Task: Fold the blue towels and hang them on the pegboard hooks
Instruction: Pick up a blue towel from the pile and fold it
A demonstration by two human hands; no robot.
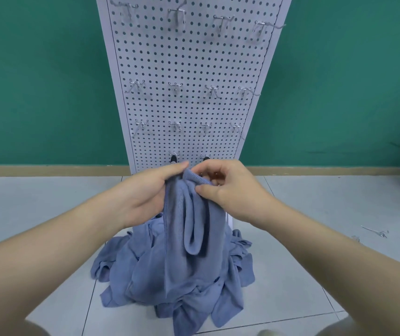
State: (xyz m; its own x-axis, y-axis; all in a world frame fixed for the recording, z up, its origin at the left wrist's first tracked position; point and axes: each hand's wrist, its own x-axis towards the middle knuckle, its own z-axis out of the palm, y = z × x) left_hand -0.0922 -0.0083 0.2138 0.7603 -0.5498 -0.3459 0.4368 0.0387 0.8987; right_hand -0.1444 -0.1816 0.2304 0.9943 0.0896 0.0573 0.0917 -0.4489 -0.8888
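Hands, left hand [145, 192] and right hand [228, 190], pinch the top edge of a soft, limp blue towel [194, 229] above a towel pile [177, 282] on the floor before the pegboard [186, 69], likely light and best gripped at its corners.

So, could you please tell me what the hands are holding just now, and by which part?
Both hands hold one blue towel by its top edge: left hand grips it, right hand pinches it. It hangs over the towel pile.
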